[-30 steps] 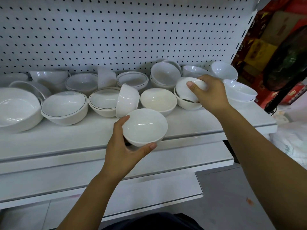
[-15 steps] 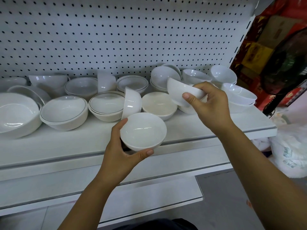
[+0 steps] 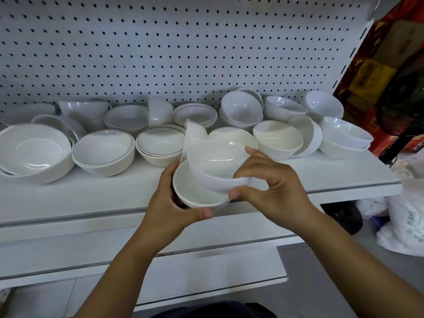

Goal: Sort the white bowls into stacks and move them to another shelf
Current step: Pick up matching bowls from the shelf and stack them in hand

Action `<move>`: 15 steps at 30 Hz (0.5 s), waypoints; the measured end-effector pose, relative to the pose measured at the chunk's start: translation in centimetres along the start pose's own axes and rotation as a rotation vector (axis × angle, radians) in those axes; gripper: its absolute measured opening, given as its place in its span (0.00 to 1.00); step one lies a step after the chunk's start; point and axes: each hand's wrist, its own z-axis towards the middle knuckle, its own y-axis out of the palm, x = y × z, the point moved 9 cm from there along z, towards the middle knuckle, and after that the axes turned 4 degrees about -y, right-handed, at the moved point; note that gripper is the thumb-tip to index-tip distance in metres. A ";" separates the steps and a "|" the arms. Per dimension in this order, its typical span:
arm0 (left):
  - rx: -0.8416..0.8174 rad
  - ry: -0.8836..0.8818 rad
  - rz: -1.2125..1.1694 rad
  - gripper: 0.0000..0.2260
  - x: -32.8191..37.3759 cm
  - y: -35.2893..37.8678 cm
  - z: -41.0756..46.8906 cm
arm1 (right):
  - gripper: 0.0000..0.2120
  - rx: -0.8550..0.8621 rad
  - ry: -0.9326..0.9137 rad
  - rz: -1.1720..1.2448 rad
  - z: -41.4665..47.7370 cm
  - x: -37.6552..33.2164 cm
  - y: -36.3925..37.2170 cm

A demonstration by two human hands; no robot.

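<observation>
White shelf, pegboard behind, crowded with bowls.
My left hand cups the lower bowl; my right hand pinches the upper bowl, tilted inside it.

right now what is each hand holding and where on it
The left hand cups the lower bowl from underneath, thumb on its near wall. The right hand pinches the upper bowl by its near right rim.

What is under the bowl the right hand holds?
A lower bowl, cupped in the left hand, sits beneath the tilted upper bowl that the right hand pinches. Most of its inside is covered; whether the two touch cannot be seen.
</observation>
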 end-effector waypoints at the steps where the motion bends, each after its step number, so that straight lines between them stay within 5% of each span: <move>1: -0.010 0.001 0.010 0.51 0.1 0.0 0.0 | 0.09 -0.016 -0.002 -0.008 -0.1 0.0 0.4; 15: -0.062 0.004 -0.039 0.42 0.4 -0.1 -0.1 | 0.09 -0.146 -0.079 0.007 -0.1 1.0 3.5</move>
